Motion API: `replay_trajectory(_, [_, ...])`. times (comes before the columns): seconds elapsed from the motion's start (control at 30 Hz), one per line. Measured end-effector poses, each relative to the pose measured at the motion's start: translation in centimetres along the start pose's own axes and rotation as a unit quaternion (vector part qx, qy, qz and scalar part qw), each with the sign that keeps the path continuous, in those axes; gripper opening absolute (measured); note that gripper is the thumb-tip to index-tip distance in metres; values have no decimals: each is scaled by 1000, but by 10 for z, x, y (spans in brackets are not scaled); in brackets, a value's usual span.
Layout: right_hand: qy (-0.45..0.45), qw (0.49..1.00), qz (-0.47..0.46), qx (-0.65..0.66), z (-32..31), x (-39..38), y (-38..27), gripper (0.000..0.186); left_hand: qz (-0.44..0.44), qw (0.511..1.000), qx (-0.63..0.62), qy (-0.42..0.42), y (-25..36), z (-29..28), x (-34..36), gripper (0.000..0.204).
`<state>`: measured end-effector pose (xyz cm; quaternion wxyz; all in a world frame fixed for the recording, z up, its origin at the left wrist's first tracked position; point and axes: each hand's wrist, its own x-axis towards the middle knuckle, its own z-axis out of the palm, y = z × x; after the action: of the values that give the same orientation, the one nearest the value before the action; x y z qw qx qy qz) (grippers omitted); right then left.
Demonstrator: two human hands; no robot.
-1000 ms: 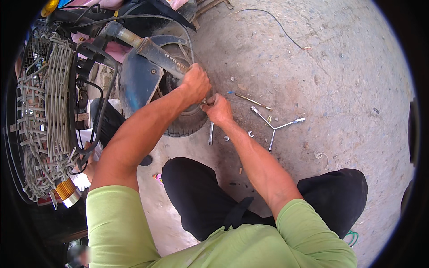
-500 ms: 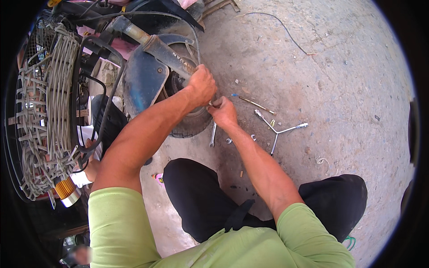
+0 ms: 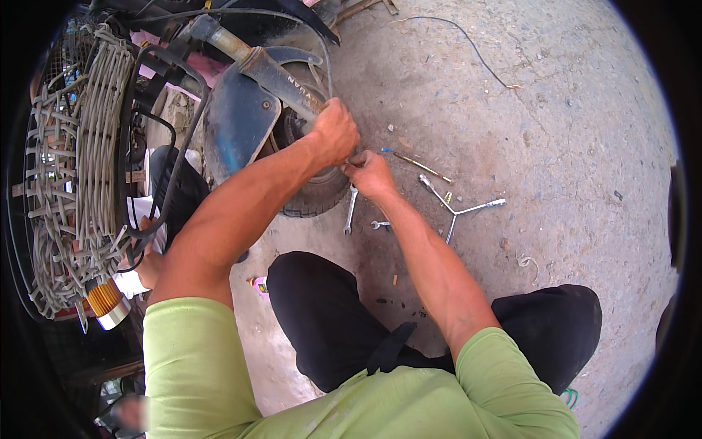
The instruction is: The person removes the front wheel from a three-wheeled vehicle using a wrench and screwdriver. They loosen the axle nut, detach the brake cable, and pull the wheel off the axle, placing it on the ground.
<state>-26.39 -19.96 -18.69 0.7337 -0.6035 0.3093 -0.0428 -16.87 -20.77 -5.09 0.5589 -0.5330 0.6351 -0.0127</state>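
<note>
At the lower end of a worn fork leg [image 3: 281,80], beside the front wheel [image 3: 322,196], my left hand [image 3: 336,133] is closed, and its own back hides what the fingers grip. Just to its right, my right hand [image 3: 371,174] pinches at the same spot near the wheel's hub, on something too small to make out. A dark blue mudguard [image 3: 241,117] covers part of the wheel. An open-end wrench [image 3: 352,211] lies on the ground below my hands. A smaller wrench [image 3: 379,224] shows partly beside my right forearm.
A Y-shaped socket wrench [image 3: 455,212] and a thin rod [image 3: 420,165] lie on the concrete to the right. At the left stand a woven basket [image 3: 95,146] and an orange-and-silver lamp [image 3: 108,304]. Another person's dark-clad leg [image 3: 179,194] shows behind it. A pink bottle [image 3: 259,287] lies near my knee.
Both hands stay together beside the wheel, with the right hand shifted slightly. The view has moved a little, so the smaller wrench shows more clearly.
</note>
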Motion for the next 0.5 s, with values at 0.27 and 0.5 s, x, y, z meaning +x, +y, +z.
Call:
replay_trajectory(0.27, [-27, 998, 6, 54, 4, 5, 4, 38, -4, 1000, -3, 5, 0, -2, 0, 26])
replay_trajectory(0.5, [-97, 989, 27, 110, 0, 7, 4, 36, -1, 1000, 1, 20, 0, 6, -3, 26])
